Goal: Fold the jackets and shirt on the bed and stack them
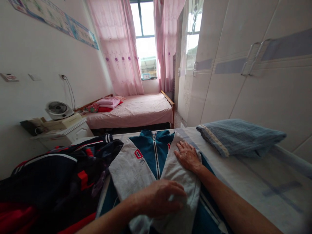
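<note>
A grey and teal zip-up jacket (136,169) lies front up on the bed in front of me, its zip closed and its collar pointing away. My right hand (187,156) rests flat on the jacket's grey right-hand side, fingers stretched toward the collar. Over the lower middle of the jacket is my left hand (165,197), a little blurred. Its fingers are bent, with a gap between them and the thumb, and nothing shows in them. Whether this hand touches the cloth I cannot tell. My forearms hide part of the jacket's lower half.
Dark clothes with red and white trim (60,172) are heaped at the left. A folded blue checked cloth (241,136) lies at the right on the bed sheet (265,182). Beyond stand a pink-covered bed (136,109), a small fan (58,110) on a cabinet and white wardrobes (219,91).
</note>
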A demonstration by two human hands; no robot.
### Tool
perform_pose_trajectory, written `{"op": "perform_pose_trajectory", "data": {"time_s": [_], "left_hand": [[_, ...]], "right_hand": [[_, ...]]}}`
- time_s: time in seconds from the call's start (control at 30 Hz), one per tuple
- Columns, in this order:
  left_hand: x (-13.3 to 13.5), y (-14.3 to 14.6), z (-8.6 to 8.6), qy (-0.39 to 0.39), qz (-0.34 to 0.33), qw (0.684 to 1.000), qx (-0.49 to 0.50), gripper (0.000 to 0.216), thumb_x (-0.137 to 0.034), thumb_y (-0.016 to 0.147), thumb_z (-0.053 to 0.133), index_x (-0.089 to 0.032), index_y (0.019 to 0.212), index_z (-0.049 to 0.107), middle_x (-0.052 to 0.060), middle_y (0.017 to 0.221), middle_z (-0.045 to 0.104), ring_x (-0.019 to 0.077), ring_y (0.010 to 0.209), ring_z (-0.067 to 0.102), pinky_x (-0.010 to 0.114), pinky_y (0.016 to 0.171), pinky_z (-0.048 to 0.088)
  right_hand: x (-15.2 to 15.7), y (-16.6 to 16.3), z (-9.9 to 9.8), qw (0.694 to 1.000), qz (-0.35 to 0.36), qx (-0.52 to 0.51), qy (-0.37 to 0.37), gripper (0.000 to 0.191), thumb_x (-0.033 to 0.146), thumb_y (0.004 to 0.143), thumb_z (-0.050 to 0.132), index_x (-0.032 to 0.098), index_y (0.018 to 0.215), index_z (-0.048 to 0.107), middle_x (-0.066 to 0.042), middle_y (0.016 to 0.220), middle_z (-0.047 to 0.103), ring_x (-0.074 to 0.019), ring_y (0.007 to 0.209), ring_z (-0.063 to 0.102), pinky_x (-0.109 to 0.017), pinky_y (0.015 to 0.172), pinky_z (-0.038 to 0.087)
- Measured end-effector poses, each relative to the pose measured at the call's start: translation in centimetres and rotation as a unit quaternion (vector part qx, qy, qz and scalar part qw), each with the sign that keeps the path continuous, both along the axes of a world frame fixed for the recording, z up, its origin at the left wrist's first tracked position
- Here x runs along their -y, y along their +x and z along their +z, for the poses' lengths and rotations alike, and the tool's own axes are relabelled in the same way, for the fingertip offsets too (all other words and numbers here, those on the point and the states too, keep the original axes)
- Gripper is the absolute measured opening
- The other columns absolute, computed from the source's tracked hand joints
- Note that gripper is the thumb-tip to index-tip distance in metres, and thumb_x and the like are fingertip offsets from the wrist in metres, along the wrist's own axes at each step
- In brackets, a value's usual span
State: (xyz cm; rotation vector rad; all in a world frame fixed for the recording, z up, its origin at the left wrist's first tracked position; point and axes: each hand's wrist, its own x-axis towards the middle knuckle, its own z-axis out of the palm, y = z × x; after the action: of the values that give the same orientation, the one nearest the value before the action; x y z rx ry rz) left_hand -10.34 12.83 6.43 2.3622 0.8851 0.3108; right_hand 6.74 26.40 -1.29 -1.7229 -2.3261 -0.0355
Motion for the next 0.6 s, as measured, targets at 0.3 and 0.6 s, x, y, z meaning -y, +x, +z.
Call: {"op": "perform_pose_trajectory", "data": {"time_s": [0.3, 0.6], "left_hand": [[-16.7, -10.2, 1.2, 0.094, 0.417, 0.9, -0.085, 0.031, -0.029, 0.086, 0.055, -0.016, 0.114, 0.061, 0.012, 0.125, 0.058, 0.0285, 0.121, 0.048, 0.039, 0.102, 0.035], [-21.9, -11.4, -2.3, 0.022, 0.499, 0.865, -0.055, 0.036, -0.038, 0.081, 0.065, -0.014, 0.107, 0.06, 0.01, 0.118, 0.059, 0.0251, 0.112, 0.054, 0.046, 0.095, 0.041]], "right_hand": [[-0.1, 0.0, -0.2, 1.0, -0.006, 0.005, 0.005, 0.051, 0.043, 0.092, 0.029, 0.019, 0.134, 0.045, -0.007, 0.145, 0.039, -0.0244, 0.135, 0.028, -0.04, 0.107, 0.017], [-0.1, 0.0, -0.3, 1.0, -0.004, 0.017, 0.012, 0.051, 0.043, 0.092, 0.03, 0.019, 0.135, 0.045, -0.007, 0.144, 0.039, -0.0237, 0.135, 0.028, -0.04, 0.108, 0.017]]}}
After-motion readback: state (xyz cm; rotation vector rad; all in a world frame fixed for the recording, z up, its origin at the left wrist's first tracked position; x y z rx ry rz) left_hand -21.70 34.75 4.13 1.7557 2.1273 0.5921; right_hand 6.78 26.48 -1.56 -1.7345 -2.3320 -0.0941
